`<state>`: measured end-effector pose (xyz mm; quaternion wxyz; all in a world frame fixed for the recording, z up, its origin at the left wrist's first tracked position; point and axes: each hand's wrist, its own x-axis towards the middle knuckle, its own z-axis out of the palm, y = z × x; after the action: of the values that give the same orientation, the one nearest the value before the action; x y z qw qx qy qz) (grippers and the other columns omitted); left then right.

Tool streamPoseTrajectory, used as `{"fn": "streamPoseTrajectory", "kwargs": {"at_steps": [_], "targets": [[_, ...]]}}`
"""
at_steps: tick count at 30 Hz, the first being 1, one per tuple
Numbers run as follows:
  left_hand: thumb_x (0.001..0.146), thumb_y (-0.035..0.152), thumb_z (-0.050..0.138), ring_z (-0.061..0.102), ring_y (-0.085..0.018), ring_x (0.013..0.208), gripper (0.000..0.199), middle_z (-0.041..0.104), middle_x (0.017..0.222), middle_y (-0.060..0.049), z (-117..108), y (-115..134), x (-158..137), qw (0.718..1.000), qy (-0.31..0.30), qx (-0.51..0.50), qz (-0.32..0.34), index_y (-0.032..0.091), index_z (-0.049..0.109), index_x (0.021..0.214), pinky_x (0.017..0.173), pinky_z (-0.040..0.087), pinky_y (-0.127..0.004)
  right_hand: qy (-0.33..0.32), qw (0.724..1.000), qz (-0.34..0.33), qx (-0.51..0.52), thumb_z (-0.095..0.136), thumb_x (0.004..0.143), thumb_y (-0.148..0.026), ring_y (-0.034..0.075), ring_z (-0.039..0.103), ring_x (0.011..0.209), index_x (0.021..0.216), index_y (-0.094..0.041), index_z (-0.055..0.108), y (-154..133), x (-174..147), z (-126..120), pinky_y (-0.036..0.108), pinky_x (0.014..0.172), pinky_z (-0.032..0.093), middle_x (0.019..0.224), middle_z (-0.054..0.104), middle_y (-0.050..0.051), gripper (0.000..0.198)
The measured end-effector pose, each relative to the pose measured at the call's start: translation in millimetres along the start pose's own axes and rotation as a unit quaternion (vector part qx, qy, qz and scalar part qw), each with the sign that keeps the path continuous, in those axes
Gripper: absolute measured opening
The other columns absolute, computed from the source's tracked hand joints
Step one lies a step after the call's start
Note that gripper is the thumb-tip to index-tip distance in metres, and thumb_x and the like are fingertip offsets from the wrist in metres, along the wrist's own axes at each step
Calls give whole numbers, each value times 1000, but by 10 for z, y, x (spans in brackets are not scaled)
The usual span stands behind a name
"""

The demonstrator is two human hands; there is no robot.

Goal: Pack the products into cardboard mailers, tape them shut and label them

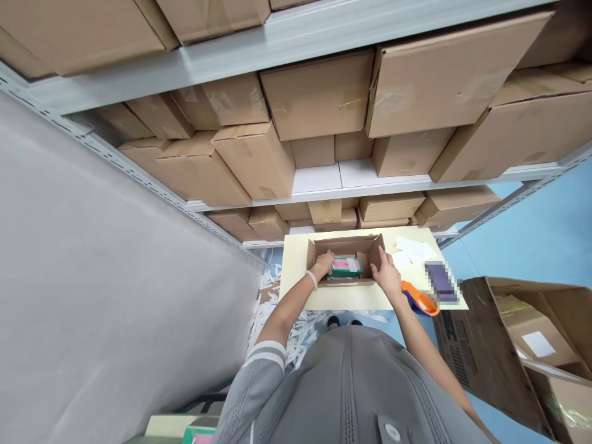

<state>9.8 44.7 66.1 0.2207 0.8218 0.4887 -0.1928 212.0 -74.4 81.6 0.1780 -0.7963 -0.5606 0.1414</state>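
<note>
An open cardboard box (340,242) rests on a pale yellow table (342,300) in front of me. Inside it lies a small green and pink box (348,265) with a white label. My left hand (324,263) reaches into the carton, its fingers closed on the left end of the small box. At the carton's right end, my right hand (386,271) grips the side wall, with fingers on both sides of it. Just right of that hand is an orange and blue tape dispenser (420,300).
White papers (414,248) and a pixelated dark object (443,282) lie on the table's right side. Shelves (314,196) packed with cardboard boxes stand ahead. A large open carton (485,345) holding boxes is on the floor at right; paper scraps (303,336) litter the floor at left.
</note>
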Motion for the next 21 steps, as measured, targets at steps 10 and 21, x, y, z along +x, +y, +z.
{"fn": "streamPoseTrajectory", "kwargs": {"at_steps": [10, 21], "targets": [[59, 14, 85, 64, -25, 103, 61, 53, 125, -11, -38, -102, -92, 993, 39, -89, 72, 16, 52, 110, 84, 52, -30, 1, 1000, 0, 19, 46, 92, -29, 31, 60, 114, 156, -22, 23, -2, 13, 0, 41, 83, 54, 143, 50, 14, 68], [74, 6, 67, 62, -26, 112, 38, 54, 126, -13, -104, 104, -66, 994, 25, -77, 75, 15, 58, 110, 91, 51, -33, 12, 1000, -11, 11, 46, 92, -31, 32, 60, 113, 156, -23, 24, 27, -1, 28, 40, 77, 55, 141, 51, 14, 68]]}}
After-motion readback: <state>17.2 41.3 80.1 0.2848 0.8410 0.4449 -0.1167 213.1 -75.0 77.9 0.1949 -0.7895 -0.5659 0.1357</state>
